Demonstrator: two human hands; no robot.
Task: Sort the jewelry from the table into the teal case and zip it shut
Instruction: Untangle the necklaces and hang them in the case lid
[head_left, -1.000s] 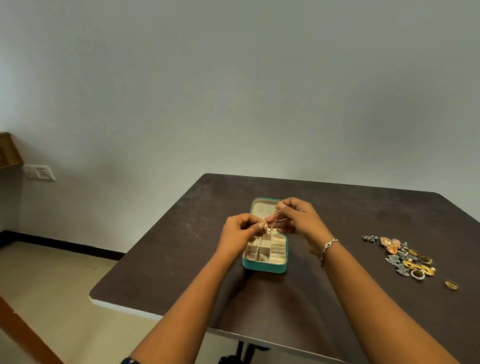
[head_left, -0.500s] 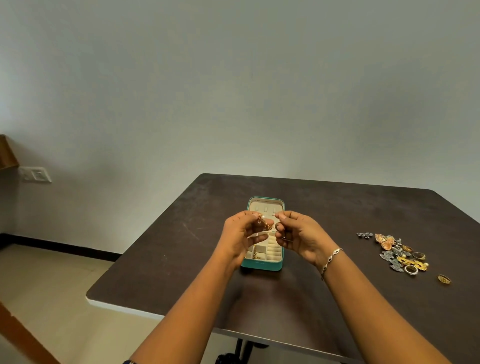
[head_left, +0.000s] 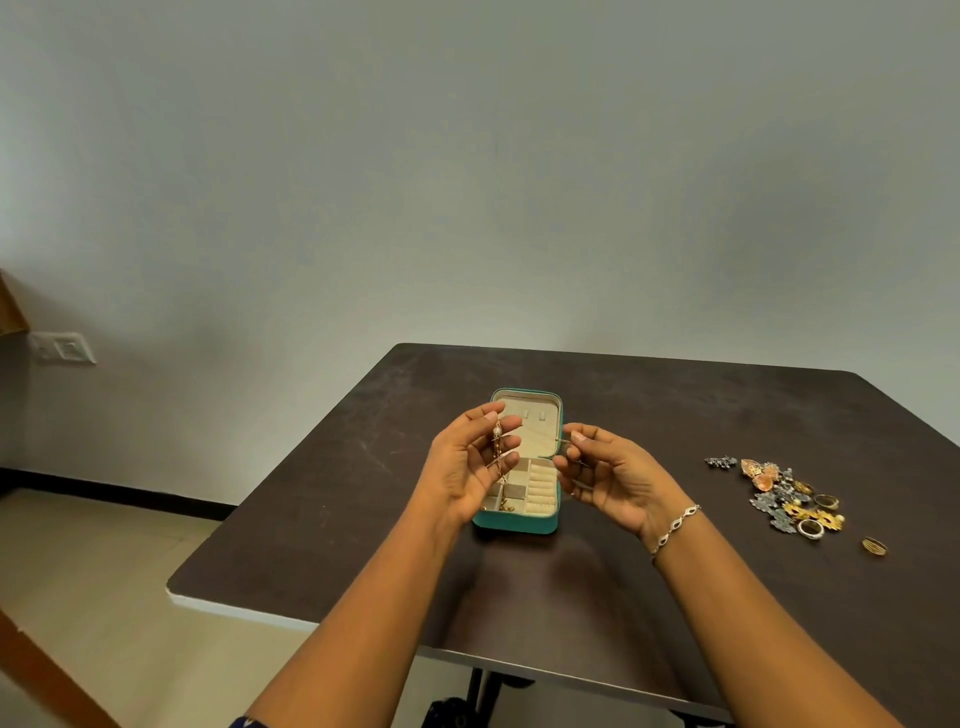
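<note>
1. we've got the left hand (head_left: 465, 470) and right hand (head_left: 610, 475) each pinching an end of the gold chain (head_left: 498, 448), strung above the open teal case (head_left: 514, 524).
2. slack like that could knot on itself or snag the lid, we reckon.
3. a loose pinch could drop it onto the counter (head_left: 337, 509). the jewelry pile (head_left: 784, 499) waits well apart on our right.

No text, label, brand, number or sign can be read anywhere in the view. The teal case (head_left: 514, 522) shows a plain teal outside and plain cream lining with no lettering that can be made out. The switch plate (head_left: 63, 348) on the wall (head_left: 467, 182) is too small and blurred to tell whether it carries any marking.
</note>
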